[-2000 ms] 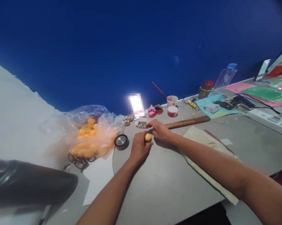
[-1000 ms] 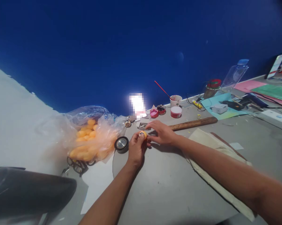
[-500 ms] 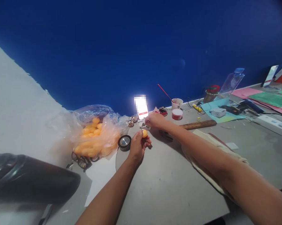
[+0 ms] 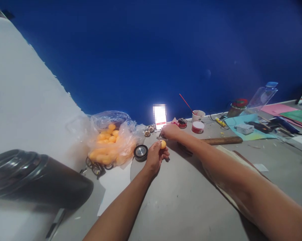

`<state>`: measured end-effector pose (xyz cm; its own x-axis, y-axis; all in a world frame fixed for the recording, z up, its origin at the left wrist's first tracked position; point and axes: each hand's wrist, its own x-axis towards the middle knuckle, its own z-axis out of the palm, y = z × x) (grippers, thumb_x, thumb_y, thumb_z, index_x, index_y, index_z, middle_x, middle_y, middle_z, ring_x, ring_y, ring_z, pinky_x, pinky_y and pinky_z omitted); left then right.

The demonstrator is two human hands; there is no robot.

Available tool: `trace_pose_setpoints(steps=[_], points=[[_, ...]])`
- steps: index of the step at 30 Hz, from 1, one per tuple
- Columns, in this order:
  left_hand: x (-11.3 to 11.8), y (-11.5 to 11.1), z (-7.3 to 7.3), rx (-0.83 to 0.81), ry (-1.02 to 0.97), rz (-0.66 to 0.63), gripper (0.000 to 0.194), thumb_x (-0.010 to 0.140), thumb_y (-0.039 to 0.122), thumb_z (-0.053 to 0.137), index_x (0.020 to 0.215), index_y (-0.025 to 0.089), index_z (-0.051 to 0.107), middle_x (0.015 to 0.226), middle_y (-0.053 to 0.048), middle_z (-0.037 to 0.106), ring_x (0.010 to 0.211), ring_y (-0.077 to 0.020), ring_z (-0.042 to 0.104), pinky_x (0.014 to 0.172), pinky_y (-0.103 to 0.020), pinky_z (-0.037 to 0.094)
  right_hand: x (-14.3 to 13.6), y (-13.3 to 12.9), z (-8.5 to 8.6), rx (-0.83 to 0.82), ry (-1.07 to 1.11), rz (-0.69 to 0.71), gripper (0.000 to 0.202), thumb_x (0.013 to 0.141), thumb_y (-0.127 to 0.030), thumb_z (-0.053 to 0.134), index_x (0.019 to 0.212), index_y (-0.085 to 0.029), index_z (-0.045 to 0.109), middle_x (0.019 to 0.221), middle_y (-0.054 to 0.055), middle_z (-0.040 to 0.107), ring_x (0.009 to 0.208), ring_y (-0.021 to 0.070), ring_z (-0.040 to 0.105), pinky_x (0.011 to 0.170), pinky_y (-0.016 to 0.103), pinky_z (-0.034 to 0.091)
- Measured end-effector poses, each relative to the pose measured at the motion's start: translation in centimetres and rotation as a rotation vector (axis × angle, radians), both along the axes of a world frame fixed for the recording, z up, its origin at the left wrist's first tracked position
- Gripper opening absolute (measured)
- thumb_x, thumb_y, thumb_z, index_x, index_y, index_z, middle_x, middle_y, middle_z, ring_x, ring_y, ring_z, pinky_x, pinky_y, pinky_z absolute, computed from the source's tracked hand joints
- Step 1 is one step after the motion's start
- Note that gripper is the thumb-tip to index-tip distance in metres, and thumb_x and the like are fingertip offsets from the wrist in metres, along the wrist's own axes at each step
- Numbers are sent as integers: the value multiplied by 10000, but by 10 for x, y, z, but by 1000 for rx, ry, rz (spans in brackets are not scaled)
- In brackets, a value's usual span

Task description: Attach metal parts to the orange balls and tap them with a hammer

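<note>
From my end, left hand [image 4: 156, 155] pinches an orange ball [image 4: 163, 144], right hand [image 4: 170, 132] sits at the small metallic tray [image 4: 162, 138], its finger spacing I can't tell.

Left hand [image 4: 153, 160] holding an orange ball [image 4: 163, 144], right hand [image 4: 171, 131] near lit phone [image 4: 160, 117], blue wall [image 4: 131, 57] behind

A grey table [image 4: 176, 207] is spreading under the left hand [image 4: 154, 158]. A plastic bag [image 4: 127, 147] is lying left of its grip, a wooden stick [image 4: 223, 140] right.
</note>
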<state>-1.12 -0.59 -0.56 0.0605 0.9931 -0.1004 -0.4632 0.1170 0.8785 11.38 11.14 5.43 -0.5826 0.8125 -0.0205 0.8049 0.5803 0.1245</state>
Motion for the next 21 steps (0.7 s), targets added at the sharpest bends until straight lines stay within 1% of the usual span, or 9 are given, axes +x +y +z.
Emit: trace_pose_setpoints(steps=[6,10,12,16,21], points=[[0,2,-3,-2,-7,-3,678,651,715,903,890,151,612,712,-23,680,564,-128,641,502,-226,492,1,-4,-3,9,-13,23,311,990,-157,561,1166,-151,817,1224,191,782,1144,304,750,839,327,550],[0,3,-5,3,-16,-1,659,680,702,892,915,150,619,717,-25,680,564,-132,642,497,-229,492,2,-8,-2,38,15,22,347,1036,-153,488,1232,-127,773,1245,213,764,1171,301,743,852,324,548],[1,3,-5,5,-17,-1,639,702,694,882,912,154,612,716,-27,679,565,-133,643,494,-227,491,1,-9,-1,47,27,15,344,1039,-157,487,1256,-125,752,1238,214,766,1174,305,744,848,325,547],[1,3,-5,1,-23,4,609,725,683,866,900,165,598,712,-29,677,563,-138,642,481,-224,482,-2,-11,2,53,40,-8,305,1013,-154,532,1233,-126,742,1184,196,790,1129,319,761,845,342,546],[1,3,-6,4,-28,8,611,731,675,868,920,152,616,724,-35,673,566,-135,642,481,-223,484,-1,-13,1,44,65,-49,289,1027,-162,515,1186,-120,753,1152,204,796,1107,312,763,852,346,537]])
